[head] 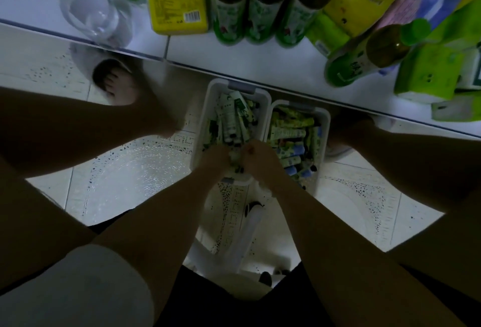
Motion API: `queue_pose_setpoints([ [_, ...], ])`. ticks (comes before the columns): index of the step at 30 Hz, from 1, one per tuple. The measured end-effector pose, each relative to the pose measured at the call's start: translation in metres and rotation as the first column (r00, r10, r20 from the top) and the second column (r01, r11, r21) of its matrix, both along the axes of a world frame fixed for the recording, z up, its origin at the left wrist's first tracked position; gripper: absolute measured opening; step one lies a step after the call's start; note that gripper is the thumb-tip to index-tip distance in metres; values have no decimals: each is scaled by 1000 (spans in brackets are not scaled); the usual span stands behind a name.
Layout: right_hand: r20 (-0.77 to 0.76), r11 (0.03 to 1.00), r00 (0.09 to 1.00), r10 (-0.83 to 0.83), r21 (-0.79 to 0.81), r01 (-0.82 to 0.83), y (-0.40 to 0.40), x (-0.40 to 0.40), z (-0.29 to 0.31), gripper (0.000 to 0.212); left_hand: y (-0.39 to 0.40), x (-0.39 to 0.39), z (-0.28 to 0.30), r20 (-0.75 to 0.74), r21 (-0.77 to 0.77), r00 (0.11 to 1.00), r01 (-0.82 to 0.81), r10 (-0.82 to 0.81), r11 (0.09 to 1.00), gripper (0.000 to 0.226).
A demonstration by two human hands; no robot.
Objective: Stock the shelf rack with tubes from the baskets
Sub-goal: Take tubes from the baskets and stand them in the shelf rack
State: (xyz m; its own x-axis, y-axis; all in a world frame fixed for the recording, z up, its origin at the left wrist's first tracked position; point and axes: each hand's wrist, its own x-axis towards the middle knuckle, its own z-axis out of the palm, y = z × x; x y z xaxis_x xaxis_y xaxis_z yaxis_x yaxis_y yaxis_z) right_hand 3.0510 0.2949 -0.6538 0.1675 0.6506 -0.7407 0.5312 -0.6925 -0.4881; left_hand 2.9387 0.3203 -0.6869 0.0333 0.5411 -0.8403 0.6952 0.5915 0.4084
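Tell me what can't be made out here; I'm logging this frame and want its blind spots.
Head view only:
- What the left hand and right hand hold: fingers buried among tubes in the left white plastic basket.
- Print on the green-and-white tubes: too small, dim.
- Dark green-capped bottles on the white shelf: tops cut off by the upper edge.

A shop: shelf (260, 66) of bottles (263, 1) and packets (177, 3).

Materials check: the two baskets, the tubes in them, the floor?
Left basket and right basket: white, smooth thin walls, probably molded plastic. Tubes: printed, soft-looking with caps, likely plastic or laminate; too dim to be sure. Floor: glossy pale tiles with grout lines and reflections, likely glazed ceramic.
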Motion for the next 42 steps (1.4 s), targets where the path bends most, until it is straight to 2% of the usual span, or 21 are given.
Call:
queue_pose_setpoints([
  [3,8,993,994,-111,36,111,26,1,-10,24,17,-12,9,-74,205,980,199,-187,958,21],
  [5,41,981,983,-179,87,174,43,2,-16,24,25,-18,11,-89,294,979,204,-185,934,16],
  [8,99,985,987,-128,133,114,63,-8,-29,14,38,-31,18,8,377,1000,6,-9,926,12],
  [12,110,998,994,12,58,-18,74,-19,-61,15,47,-46,33,143,551,982,-181,122,814,7],
  [13,85,998,995,43,35,-46,73,-21,-67,7,48,-49,35,180,537,971,-234,161,811,7],
  [15,105,997,991,80,-7,-80,72,-24,-78,38,53,-55,38,261,459,933,-347,249,818,1],
  [16,130,996,988,86,-25,-83,72,-25,-79,46,56,-57,40,282,432,920,-377,274,820,4],
  [19,199,998,978,57,-31,-52,72,-24,-81,46,63,-63,41,323,373,891,-430,319,822,8],
  [22,196,996,977,80,-47,-72,70,-16,-76,37,68,-66,40,335,321,869,-469,365,823,10],
  [24,104,993,991,89,-92,-79,67,-7,-67,41,70,-65,40,354,287,844,-508,403,812,7],
  [26,-88,982,994,-57,-184,40,64,2,-52,45,71,-61,43,380,279,819,-544,429,792,9],
  [28,-273,951,936,-222,-273,146,60,9,-31,32,71,-57,48,393,281,801,-573,452,770,16],
  [30,-416,928,846,-333,-302,216,56,15,-6,16,72,-52,58,412,269,773,-609,483,746,12],
  [32,-513,902,746,-425,-305,305,55,24,19,15,75,-45,72,440,282,761,-622,478,730,13],
  [35,-659,926,651,-376,-244,288,58,39,64,26,85,-35,105,543,333,732,-638,412,694,13],
  [38,-734,967,636,-239,-120,224,61,57,121,44,99,-27,153,605,413,757,-563,247,716,11],
  [40,-738,968,647,-193,-36,248,65,66,163,40,106,-24,187,638,450,756,-520,146,726,11],
  [42,-723,948,672,-163,74,310,69,69,202,28,112,-24,218,658,471,750,-477,65,742,6],
])
